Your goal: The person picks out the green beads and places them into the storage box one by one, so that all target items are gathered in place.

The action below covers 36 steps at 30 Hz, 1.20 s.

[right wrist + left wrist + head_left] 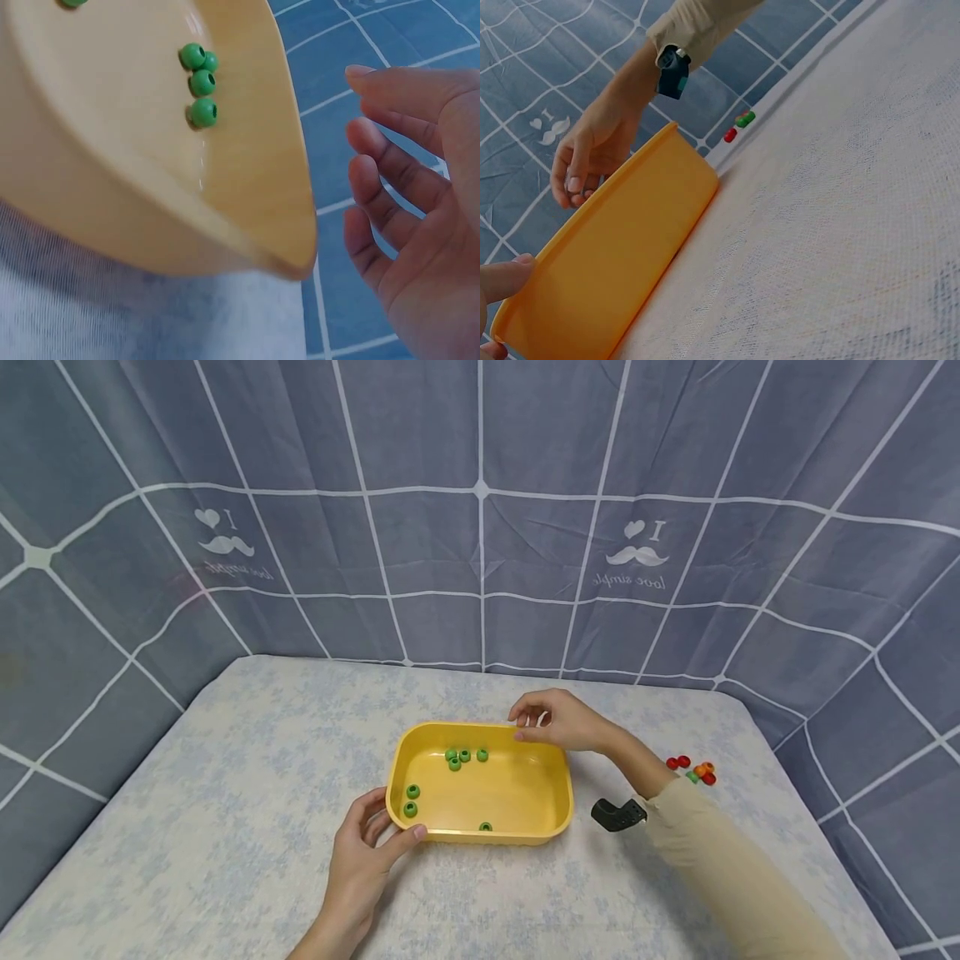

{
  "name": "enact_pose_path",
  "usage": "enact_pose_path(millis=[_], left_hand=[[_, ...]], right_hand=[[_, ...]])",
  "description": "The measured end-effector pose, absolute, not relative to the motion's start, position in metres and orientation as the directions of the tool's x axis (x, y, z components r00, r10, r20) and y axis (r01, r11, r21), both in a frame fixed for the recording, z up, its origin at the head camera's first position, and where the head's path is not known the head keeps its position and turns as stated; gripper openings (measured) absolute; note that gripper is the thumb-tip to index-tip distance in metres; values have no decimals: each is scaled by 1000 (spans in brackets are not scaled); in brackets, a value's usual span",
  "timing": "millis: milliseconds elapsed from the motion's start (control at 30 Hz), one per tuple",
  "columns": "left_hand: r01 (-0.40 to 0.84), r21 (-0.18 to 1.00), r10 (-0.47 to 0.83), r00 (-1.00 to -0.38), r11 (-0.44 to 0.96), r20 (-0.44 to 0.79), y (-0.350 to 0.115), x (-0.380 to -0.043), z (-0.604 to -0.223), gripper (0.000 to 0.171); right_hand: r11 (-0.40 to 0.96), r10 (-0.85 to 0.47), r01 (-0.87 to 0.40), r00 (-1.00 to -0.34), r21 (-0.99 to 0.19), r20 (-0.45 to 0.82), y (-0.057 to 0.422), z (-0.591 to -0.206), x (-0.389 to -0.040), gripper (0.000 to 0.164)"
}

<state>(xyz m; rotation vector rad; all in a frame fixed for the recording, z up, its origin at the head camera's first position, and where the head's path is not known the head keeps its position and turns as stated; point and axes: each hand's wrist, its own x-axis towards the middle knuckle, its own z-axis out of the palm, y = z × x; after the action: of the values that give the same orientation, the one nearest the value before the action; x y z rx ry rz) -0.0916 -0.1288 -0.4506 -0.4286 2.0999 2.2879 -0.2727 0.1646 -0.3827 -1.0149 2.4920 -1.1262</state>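
Observation:
A yellow plastic tray [525, 789] with rounded corners sits in the middle of the table. Several green beads [482, 755] lie inside it, mostly toward its far and left sides, with one at the near wall. My left hand [362, 860] grips the near left corner, thumb on the rim and fingers along the outer left side. Over the far right part of the rim is my right hand [566, 720]; its fingers are loosely bent and hold nothing. The right wrist view shows these fingers [401, 176] apart from the tray wall, near the green beads [203, 112].
To the right lies a small group of red [672, 763], orange and green beads on the patterned tablecloth [247, 802]. A black wrist camera [618, 815] juts from the right sleeve [720, 852]. A blue-grey checked curtain [420, 543] hangs behind the table and at its sides.

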Motion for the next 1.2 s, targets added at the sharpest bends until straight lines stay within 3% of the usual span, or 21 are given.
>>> enact_pose_path(millis=[967, 1200], left_hand=[[-217, 973, -179, -957, -80, -229, -130, -91, -449, 78], [-221, 972, -167, -958, -81, -232, -129, -92, -448, 78]], right_hand=[[568, -531, -442, -841, -695, 101, 255, -376, -252, 18], [616, -455, -371, -888, -694, 70, 289, -384, -240, 18]])
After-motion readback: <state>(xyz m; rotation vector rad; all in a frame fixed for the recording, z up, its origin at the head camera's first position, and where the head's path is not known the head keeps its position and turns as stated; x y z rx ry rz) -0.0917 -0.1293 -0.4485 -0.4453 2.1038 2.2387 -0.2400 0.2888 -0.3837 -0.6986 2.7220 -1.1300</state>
